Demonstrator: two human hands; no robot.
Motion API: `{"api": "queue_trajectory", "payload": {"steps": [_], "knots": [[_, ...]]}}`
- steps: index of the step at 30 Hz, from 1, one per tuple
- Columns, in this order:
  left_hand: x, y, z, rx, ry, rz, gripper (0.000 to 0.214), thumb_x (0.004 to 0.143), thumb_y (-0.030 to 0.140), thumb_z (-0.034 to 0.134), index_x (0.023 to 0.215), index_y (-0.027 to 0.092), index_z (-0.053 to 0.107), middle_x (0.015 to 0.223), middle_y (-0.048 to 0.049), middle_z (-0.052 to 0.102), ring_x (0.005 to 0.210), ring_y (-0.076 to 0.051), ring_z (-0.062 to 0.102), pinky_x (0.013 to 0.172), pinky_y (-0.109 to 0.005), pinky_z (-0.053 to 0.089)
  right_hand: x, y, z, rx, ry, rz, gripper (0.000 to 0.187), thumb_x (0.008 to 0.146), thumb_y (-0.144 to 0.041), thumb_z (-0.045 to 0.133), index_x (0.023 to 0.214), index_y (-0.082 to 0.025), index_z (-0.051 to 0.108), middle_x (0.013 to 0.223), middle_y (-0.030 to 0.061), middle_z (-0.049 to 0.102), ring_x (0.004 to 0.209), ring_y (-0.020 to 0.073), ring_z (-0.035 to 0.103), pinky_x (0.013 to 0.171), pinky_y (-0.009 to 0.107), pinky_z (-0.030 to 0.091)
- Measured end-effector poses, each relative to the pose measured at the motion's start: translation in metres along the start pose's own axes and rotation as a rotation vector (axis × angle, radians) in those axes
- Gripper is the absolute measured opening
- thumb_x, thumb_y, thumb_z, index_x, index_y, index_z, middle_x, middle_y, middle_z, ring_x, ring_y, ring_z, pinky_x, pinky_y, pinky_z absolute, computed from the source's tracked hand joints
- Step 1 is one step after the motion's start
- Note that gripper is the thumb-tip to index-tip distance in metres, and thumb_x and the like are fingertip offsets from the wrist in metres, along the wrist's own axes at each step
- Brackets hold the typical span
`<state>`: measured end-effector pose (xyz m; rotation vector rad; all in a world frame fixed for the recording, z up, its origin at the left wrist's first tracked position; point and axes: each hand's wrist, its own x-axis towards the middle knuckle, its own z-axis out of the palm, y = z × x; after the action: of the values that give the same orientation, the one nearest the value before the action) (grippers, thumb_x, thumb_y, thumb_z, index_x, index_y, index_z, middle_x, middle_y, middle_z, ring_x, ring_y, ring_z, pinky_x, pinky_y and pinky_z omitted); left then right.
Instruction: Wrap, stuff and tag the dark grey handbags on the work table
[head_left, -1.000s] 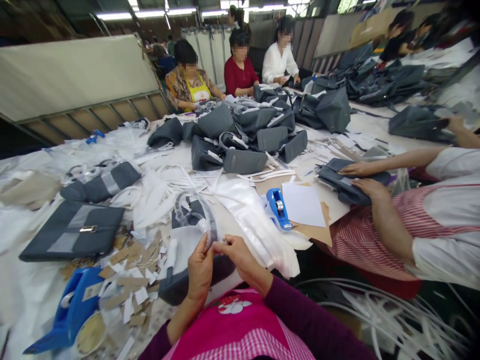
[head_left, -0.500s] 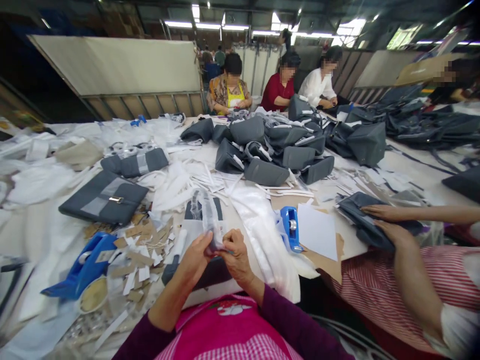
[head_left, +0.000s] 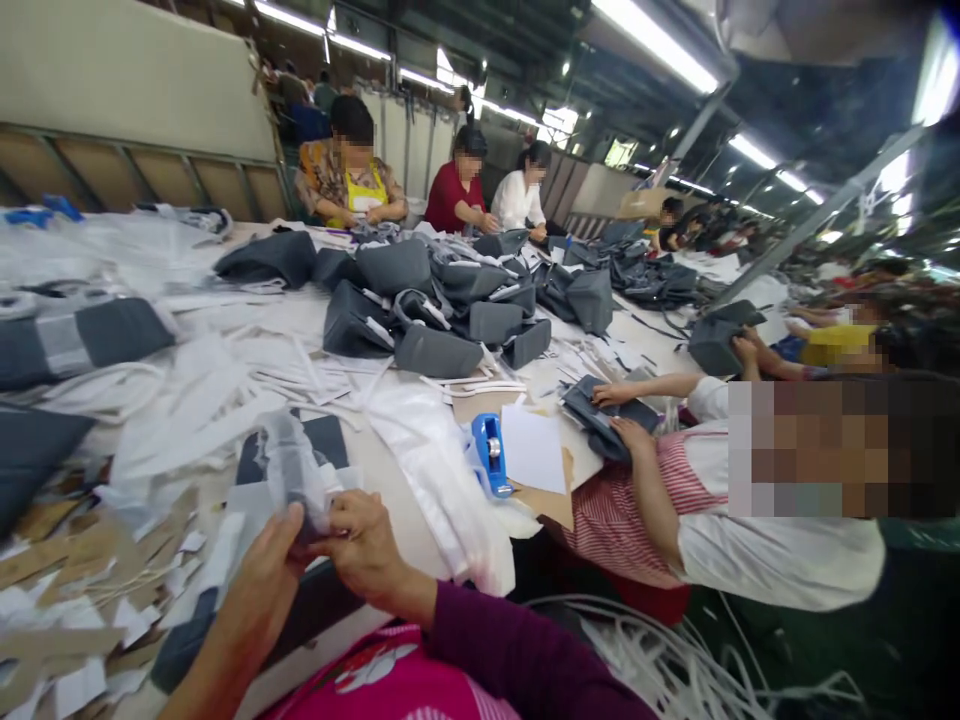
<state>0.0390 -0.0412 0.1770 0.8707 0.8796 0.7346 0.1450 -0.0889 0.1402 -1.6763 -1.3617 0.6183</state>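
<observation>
Cardboard scraps (head_left: pixel 79 550) lie near left; beside them, the left hand (head_left: pixel 264 565) clasps a wrapped handle (head_left: pixel 291 475) above a dark bag (head_left: pixel 315 605), near centre-left; rightward, the right hand (head_left: pixel 371 545) pinches its clear film (head_left: pixel 285 438), which could tear if tugged unevenly

The left hand (head_left: pixel 264 568) partly hides the wrapped handle (head_left: pixel 288 458).

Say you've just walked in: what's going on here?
The person's left hand and right hand hold the wrapped handle of a dark grey bag. A blue tape dispenser is to the right; further right, a co-worker in a striped apron has both hands on another bag. More bags lie heaped beyond.
</observation>
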Motion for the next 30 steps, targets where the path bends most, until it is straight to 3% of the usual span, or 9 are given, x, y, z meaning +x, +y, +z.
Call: {"api": "queue_trajectory", "payload": {"steps": [4, 8, 10, 15, 18, 21, 24, 27, 30], "knots": [[-0.003, 0.006, -0.001, -0.032, 0.062, -0.004, 0.016, 0.079, 0.026, 0.068, 0.093, 0.018, 0.070, 0.099, -0.0083, 0.071, 0.116, -0.030, 0.057, 0.093, -0.039, 0.054, -0.006, -0.007, -0.003, -0.113, -0.033, -0.177, 0.019, 0.082, -0.017, 0.059, 0.063, -0.019, 0.060, 0.087, 0.0002, 0.061, 0.090, 0.0168, 0.049, 0.087, 0.034, 0.032], [-0.013, -0.007, -0.009, 0.078, 0.224, 0.208, 0.023, 0.073, 0.015, 0.072, 0.095, 0.022, 0.071, 0.110, -0.0038, 0.069, 0.131, -0.023, 0.046, 0.108, -0.027, 0.040, -0.005, -0.013, 0.005, 0.312, -0.086, 0.132, 0.010, 0.079, -0.026, 0.061, 0.076, -0.017, 0.064, 0.077, -0.0002, 0.059, 0.078, 0.0174, 0.052, 0.073, 0.030, 0.037], [-0.016, -0.010, -0.016, 0.046, 0.209, 0.185, 0.023, 0.073, 0.017, 0.073, 0.096, 0.020, 0.071, 0.111, -0.0053, 0.069, 0.128, -0.024, 0.048, 0.107, -0.026, 0.040, -0.005, -0.015, 0.012, 0.452, -0.114, 0.163, 0.013, 0.081, -0.027, 0.057, 0.074, -0.017, 0.063, 0.073, -0.0004, 0.057, 0.074, 0.0169, 0.052, 0.068, 0.028, 0.038], [-0.017, -0.004, -0.039, -0.113, 0.086, -0.026, 0.038, 0.079, 0.040, 0.069, 0.104, 0.012, 0.068, 0.101, -0.0119, 0.071, 0.103, -0.028, 0.064, 0.088, -0.038, 0.053, -0.011, -0.018, 0.028, 0.100, -0.106, -0.207, 0.019, 0.081, -0.013, 0.052, 0.065, -0.018, 0.058, 0.082, 0.0024, 0.059, 0.088, 0.0184, 0.052, 0.083, 0.034, 0.035], [-0.020, -0.012, -0.049, 0.010, 0.197, 0.093, 0.038, 0.077, 0.040, 0.071, 0.105, 0.014, 0.068, 0.104, -0.0101, 0.070, 0.110, -0.026, 0.061, 0.101, -0.036, 0.045, -0.013, -0.024, 0.037, 0.046, -0.225, -0.070, 0.006, 0.073, -0.012, 0.061, 0.074, -0.018, 0.059, 0.088, 0.0033, 0.060, 0.089, 0.0198, 0.053, 0.081, 0.033, 0.040], [-0.027, -0.024, -0.055, 0.192, 0.318, 0.272, 0.025, 0.076, 0.032, 0.074, 0.097, 0.019, 0.070, 0.112, -0.0066, 0.068, 0.125, -0.023, 0.050, 0.112, -0.030, 0.031, -0.016, -0.029, 0.050, 0.165, -0.269, 0.071, 0.026, 0.073, -0.009, 0.053, 0.097, -0.018, 0.061, 0.094, 0.0052, 0.062, 0.087, 0.0195, 0.056, 0.081, 0.032, 0.045], [-0.031, -0.028, -0.061, 0.149, 0.307, 0.218, 0.029, 0.082, 0.040, 0.066, 0.102, 0.020, 0.070, 0.111, -0.0065, 0.068, 0.122, -0.024, 0.053, 0.109, -0.032, 0.036, -0.020, -0.030, 0.064, 0.184, -0.195, -0.087, 0.041, 0.076, -0.006, 0.044, 0.114, -0.018, 0.057, 0.108, 0.0098, 0.061, 0.103, 0.0218, 0.054, 0.093, 0.036, 0.043], [-0.031, -0.021, -0.072, -0.050, 0.230, 0.074, 0.041, 0.085, 0.047, 0.061, 0.109, 0.016, 0.067, 0.107, -0.0083, 0.070, 0.106, -0.024, 0.062, 0.094, -0.033, 0.048, -0.019, -0.030, 0.070, 0.123, -0.203, -0.253, 0.028, 0.078, -0.008, 0.046, 0.100, -0.017, 0.060, 0.103, 0.0106, 0.060, 0.103, 0.0230, 0.052, 0.092, 0.038, 0.042], [-0.029, -0.014, -0.083, -0.166, 0.220, 0.035, 0.039, 0.081, 0.043, 0.066, 0.108, 0.015, 0.067, 0.102, -0.0075, 0.071, 0.096, -0.022, 0.066, 0.085, -0.031, 0.051, -0.012, -0.035, 0.063, 0.216, -0.316, -0.215, 0.003, 0.078, -0.017, 0.057, 0.080, -0.017, 0.060, 0.092, 0.0068, 0.059, 0.093, 0.0209, 0.052, 0.084, 0.034, 0.041]]}}
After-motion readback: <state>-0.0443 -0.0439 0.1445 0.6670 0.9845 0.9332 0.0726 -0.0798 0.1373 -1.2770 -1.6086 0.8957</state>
